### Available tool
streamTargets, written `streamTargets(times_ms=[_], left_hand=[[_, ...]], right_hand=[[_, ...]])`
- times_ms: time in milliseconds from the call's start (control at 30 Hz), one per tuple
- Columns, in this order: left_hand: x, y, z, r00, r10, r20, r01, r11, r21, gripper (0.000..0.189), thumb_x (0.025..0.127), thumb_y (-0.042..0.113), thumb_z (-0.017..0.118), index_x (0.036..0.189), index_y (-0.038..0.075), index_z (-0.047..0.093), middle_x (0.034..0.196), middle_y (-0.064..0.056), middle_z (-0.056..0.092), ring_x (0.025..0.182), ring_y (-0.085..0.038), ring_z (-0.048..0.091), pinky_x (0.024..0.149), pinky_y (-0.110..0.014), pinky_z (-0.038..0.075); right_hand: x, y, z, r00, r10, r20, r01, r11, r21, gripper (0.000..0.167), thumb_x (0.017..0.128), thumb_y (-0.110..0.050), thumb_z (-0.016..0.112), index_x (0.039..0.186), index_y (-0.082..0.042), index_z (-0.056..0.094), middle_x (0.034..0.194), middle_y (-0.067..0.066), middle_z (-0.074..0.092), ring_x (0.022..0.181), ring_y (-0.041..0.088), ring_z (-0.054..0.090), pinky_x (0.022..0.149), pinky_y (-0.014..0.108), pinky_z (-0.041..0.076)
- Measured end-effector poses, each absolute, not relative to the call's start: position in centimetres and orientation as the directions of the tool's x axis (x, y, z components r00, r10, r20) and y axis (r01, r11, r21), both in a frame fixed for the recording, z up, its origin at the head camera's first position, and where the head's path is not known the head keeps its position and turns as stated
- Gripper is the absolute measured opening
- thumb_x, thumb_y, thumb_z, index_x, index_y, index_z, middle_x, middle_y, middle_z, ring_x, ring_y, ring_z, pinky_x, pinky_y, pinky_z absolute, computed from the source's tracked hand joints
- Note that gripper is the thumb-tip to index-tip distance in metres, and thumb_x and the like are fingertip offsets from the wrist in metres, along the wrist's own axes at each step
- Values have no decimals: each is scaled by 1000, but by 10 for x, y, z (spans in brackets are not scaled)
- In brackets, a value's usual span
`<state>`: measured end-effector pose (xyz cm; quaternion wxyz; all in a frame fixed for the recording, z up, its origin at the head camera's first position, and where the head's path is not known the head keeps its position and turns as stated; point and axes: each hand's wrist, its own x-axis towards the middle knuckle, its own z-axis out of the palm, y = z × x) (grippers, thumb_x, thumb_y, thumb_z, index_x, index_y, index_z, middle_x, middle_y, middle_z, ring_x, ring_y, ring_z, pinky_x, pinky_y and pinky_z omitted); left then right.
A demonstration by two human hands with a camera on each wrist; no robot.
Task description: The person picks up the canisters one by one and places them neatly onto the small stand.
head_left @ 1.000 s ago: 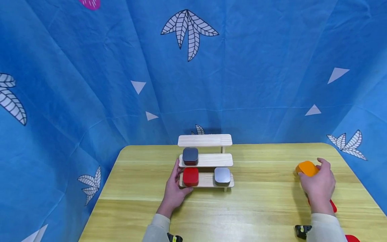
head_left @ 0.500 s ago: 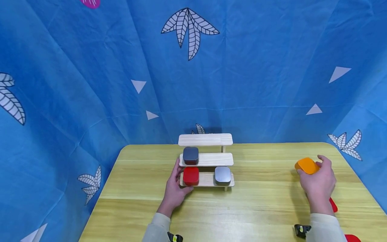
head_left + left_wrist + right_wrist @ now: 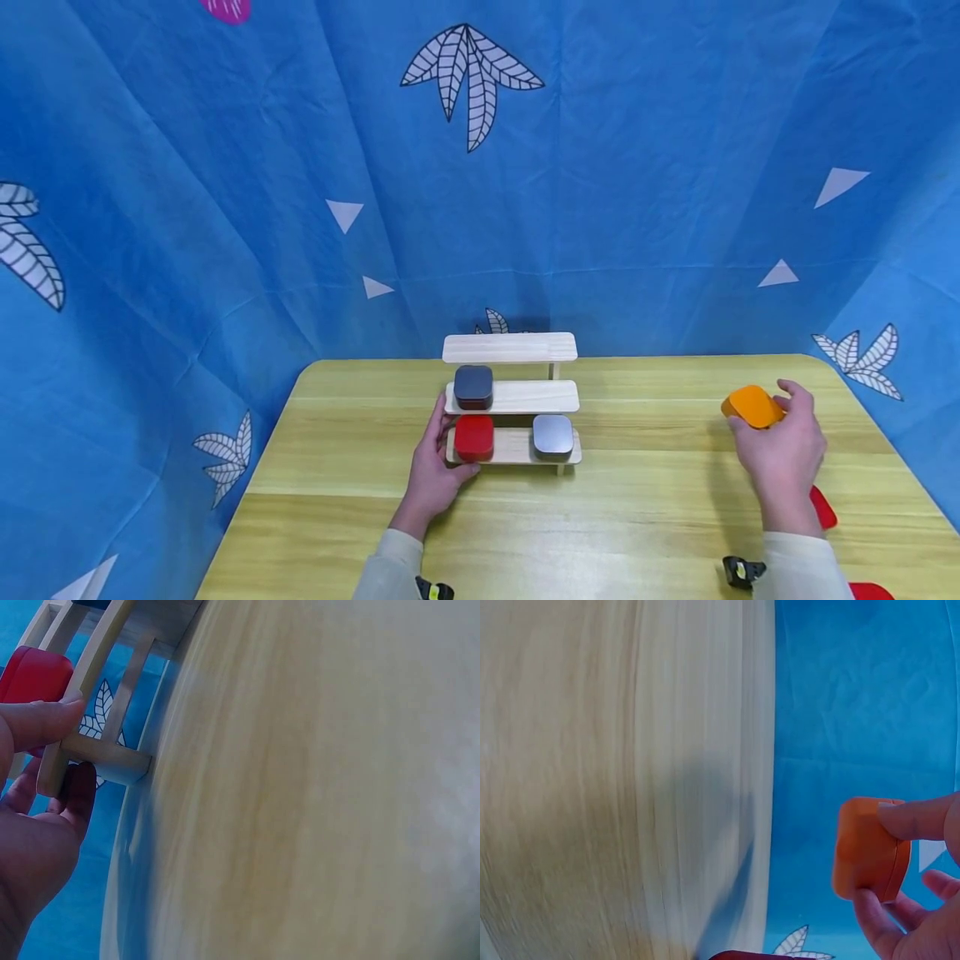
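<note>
A three-tier wooden stand (image 3: 510,347) stands near the back of the table. My left hand (image 3: 433,479) grips the left end of its lowest tier, with the thumb on the front edge and fingers curled beneath in the left wrist view. Beside that thumb sits a red tin (image 3: 474,437) with rounded corners. A silver tin (image 3: 552,436) occupies the right end of the same tier, and a dark blue-grey tin (image 3: 473,386) the left of the middle one. At far right, my right hand (image 3: 787,446) pinches an orange tin (image 3: 866,847), tilted and raised over the table, between thumb and fingers.
Under the right forearm lies a red thing (image 3: 823,507), mostly hidden. Another red thing (image 3: 870,592) shows at the bottom edge. A blue patterned cloth (image 3: 637,183) hangs right behind the wooden table (image 3: 637,517).
My right hand has lifted the orange tin and moved it slightly to the left, uncovering more of the red thing behind the wrist. The left hand and the stand have stayed put.
</note>
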<state>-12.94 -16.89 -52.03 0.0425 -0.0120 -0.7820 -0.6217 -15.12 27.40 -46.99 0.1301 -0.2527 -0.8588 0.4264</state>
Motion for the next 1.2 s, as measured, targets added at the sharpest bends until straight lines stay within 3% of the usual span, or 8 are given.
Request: streamTargets(times_ms=[500,700,933,1200], left_hand=[[-129,-168,-521,-997,-36,62,55,185,981,123,70,-21,78,162,26,13,149,-5,41,139,-28,36,106,-41,41],[-121,-163,-498,-998,-25,61,55,199,979,117,71,-24,75,162,15,13,150,-14,40,139,-35,35,107,-47,39],[-130,-168,-520,-998,-34,62,54,196,979,122,70,-22,78,162,27,14,151,-7,40,140,-29,35,107,-41,40],[-130,-170,-523,-989,5,149,147,162,976,122,68,-26,76,162,18,13,149,-7,42,139,-28,36,107,-33,39]], right_hand=[[-151,260,-464,-856,510,82,258,559,-788,85,86,-7,75,156,-8,27,150,26,40,124,55,36,99,68,29],[-152,255,-460,-855,510,95,251,567,-785,84,86,-7,75,156,-8,27,150,25,40,123,55,40,102,68,32],[-152,249,-455,-859,499,116,224,571,-790,83,87,-6,74,156,-9,28,151,23,41,118,53,48,98,65,42],[-149,240,-449,-861,486,149,177,562,-808,82,86,0,74,155,-10,31,150,20,43,126,47,45,97,60,46]])
